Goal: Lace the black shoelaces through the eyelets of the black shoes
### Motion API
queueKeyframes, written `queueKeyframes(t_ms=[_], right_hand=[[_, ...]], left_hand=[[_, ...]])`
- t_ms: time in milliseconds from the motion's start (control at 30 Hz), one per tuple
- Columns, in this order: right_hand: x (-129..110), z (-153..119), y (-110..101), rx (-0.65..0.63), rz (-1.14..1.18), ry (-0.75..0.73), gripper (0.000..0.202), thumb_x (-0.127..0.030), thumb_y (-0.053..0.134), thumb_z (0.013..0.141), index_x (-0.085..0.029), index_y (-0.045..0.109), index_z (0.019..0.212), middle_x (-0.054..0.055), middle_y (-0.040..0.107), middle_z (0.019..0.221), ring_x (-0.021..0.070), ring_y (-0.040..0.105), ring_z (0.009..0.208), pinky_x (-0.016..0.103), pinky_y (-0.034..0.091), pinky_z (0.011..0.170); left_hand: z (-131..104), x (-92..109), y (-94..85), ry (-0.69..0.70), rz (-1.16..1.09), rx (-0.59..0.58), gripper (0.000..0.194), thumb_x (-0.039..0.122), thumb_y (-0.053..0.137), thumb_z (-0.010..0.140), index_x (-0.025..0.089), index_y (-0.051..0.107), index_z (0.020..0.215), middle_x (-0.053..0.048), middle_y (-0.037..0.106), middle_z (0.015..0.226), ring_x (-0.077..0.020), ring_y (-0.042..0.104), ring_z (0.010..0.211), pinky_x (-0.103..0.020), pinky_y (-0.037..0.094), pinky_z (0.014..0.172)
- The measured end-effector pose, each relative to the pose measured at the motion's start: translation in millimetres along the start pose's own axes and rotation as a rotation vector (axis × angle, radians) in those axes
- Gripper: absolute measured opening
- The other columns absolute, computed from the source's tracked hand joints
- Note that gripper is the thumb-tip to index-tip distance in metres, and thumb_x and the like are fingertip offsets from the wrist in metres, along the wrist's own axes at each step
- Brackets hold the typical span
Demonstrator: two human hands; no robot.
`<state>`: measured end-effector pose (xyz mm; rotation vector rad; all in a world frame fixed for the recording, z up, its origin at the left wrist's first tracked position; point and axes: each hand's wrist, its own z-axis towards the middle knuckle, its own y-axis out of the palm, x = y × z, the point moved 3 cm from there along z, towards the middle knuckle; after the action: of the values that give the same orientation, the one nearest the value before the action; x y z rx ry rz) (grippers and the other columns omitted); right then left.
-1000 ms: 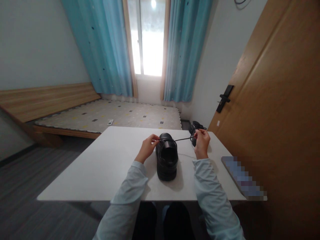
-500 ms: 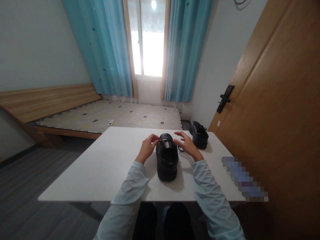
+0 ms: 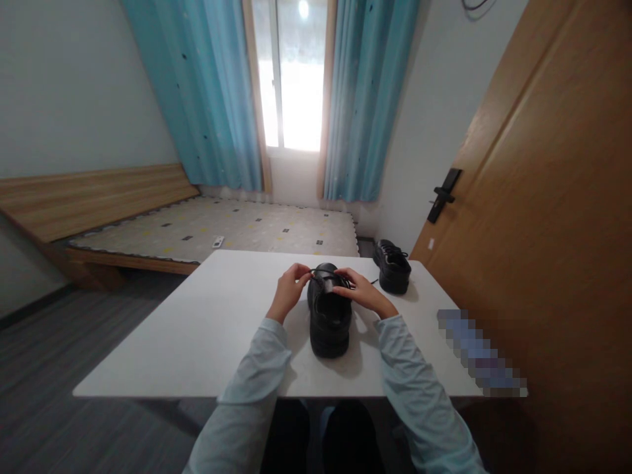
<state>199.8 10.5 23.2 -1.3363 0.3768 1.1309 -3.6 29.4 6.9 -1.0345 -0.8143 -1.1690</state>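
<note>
A black lace-up shoe (image 3: 330, 336) stands on the white table in front of me, heel toward me and its opening facing up. On its left side my left hand (image 3: 291, 289) is closed, thumb and forefinger pinching a black shoelace (image 3: 323, 270) that runs over the top of the shoe. From the right, my right hand (image 3: 363, 291) reaches over the tongue, with thumb and fingers curved around strands of lace. A loose lace end sticks out beyond this hand. Its exact grip is partly hidden. The matching black shoe (image 3: 394, 268) stands farther back at the right.
The white table (image 3: 197, 342) has a blurred-out bluish item (image 3: 478, 355) along its right edge. Behind it is a bed (image 3: 247, 227) with a small white object (image 3: 218, 242) on the mattress. A wooden door (image 3: 548, 217) stands close on the right.
My right hand has moved left, from beside the shoe to over its tongue and laces. My left hand keeps its pinch on the lace. The shoe has stayed in place.
</note>
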Motion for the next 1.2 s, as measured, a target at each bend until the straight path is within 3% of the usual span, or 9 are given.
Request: queueKeyframes(t_ms=[200, 400, 967, 1200], right_hand=[[4.6, -0.9, -1.0, 0.014, -0.03, 0.036, 0.055, -0.052, 0.068, 0.07, -0.018, 0.055, 0.112, 0.009, 0.06, 0.116, 0.0247, 0.055, 0.108, 0.039, 0.043, 0.093], [7.3, -1.7, -1.9, 0.013, -0.032, 0.039, 0.055, -0.051, 0.068, 0.07, -0.018, 0.054, 0.111, 0.01, 0.06, 0.116, 0.0242, 0.055, 0.107, 0.038, 0.043, 0.091], [11.0, -2.8, -4.9, 0.024, -0.069, 0.019, 0.055, -0.05, 0.069, 0.069, -0.017, 0.056, 0.112, 0.01, 0.061, 0.114, 0.0242, 0.057, 0.105, 0.038, 0.042, 0.091], [12.7, -3.6, -4.9, 0.03, -0.06, 0.019, 0.056, -0.049, 0.07, 0.069, -0.016, 0.056, 0.112, 0.011, 0.061, 0.114, 0.0244, 0.057, 0.104, 0.039, 0.043, 0.09]], left_hand=[[-0.1, -2.1, -1.4, -0.146, -0.264, 0.08, 0.025, 0.033, 0.066, 0.066, 0.016, 0.057, 0.082, -0.003, 0.064, 0.078, -0.017, 0.063, 0.077, -0.029, 0.05, 0.067], [-4.0, 2.4, -5.4, -0.197, -0.489, 0.196, 0.024, 0.029, 0.065, 0.066, 0.016, 0.057, 0.085, -0.003, 0.063, 0.083, -0.015, 0.062, 0.081, -0.032, 0.05, 0.074], [0.3, -3.8, -26.6, -0.13, -1.028, 0.6, 0.01, 0.011, 0.057, 0.075, 0.017, 0.054, 0.083, 0.001, 0.057, 0.081, -0.0144, 0.064, 0.086, -0.045, 0.049, 0.089], [1.1, -9.7, -38.9, -0.065, -1.076, 0.719, 0.006, 0.012, 0.05, 0.078, 0.018, 0.049, 0.078, 0.003, 0.053, 0.074, -0.016, 0.066, 0.093, -0.043, 0.048, 0.092]])
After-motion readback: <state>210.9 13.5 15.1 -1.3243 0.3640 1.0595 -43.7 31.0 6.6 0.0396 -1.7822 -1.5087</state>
